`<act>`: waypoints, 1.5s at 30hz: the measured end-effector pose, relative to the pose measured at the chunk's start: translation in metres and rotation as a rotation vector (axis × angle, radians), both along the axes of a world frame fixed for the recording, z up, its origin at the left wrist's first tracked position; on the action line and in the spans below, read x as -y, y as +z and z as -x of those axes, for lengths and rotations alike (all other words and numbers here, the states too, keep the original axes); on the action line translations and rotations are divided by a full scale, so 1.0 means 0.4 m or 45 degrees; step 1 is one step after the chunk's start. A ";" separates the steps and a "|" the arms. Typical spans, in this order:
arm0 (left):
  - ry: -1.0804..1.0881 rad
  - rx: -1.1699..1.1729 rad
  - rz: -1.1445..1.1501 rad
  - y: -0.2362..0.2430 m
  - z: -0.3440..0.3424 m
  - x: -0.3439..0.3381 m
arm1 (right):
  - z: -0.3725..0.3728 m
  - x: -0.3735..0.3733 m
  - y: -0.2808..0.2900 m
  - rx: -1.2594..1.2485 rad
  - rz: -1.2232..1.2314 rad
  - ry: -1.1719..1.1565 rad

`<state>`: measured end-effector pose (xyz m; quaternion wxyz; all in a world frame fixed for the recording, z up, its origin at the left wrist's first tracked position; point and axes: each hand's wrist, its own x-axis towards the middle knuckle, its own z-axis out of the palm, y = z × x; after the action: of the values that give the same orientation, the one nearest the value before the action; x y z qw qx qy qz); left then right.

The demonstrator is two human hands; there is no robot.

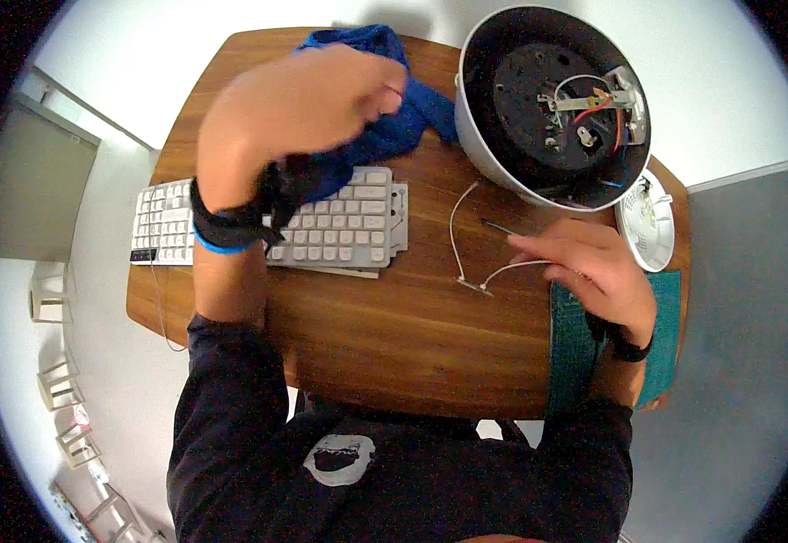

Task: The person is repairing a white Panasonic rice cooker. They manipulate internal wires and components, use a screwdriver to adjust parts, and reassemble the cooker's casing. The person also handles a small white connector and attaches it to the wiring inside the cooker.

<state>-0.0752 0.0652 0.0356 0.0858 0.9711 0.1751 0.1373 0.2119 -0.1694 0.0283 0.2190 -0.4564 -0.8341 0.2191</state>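
Observation:
My right hand (588, 271) is closed, with thumb and fingers pinched on a thin white wire (513, 265). The wire runs to a small metal piece (475, 287) on the table, from which a second white length (453, 226) curves up and away. A slim dark tip (500, 226) sticks out from the same fingertips; its kind is unclear. Over a blue cloth (421, 113), my left hand (321, 100) is raised with curled fingers, smeared by motion. Beyond my right hand, a round white appliance housing (477, 136) shows its dark inside, with red and white wires and a metal bracket.
A white keyboard (344, 222) lies at left on some flat sheets, its cable hanging over the table edge. At right are a round white vented cover (652, 237) and a teal mat (575, 362) under my right forearm. The wooden table (394, 335) meets walls behind.

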 end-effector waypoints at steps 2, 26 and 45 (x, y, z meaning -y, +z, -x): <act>0.074 0.071 0.009 -0.010 0.063 -0.076 | 0.024 -0.003 0.014 0.132 -0.016 -0.002; 0.597 0.101 -0.392 -0.267 0.133 -0.192 | 0.178 -0.120 0.025 0.126 -0.219 0.082; 0.650 -0.361 -0.009 -0.202 0.146 -0.222 | 0.122 -0.113 0.018 0.089 -0.302 0.062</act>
<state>-0.1338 0.1542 -0.0452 0.0199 0.9055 0.4235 0.0181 0.1632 -0.1242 0.0355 0.2367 -0.4144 -0.8721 0.1081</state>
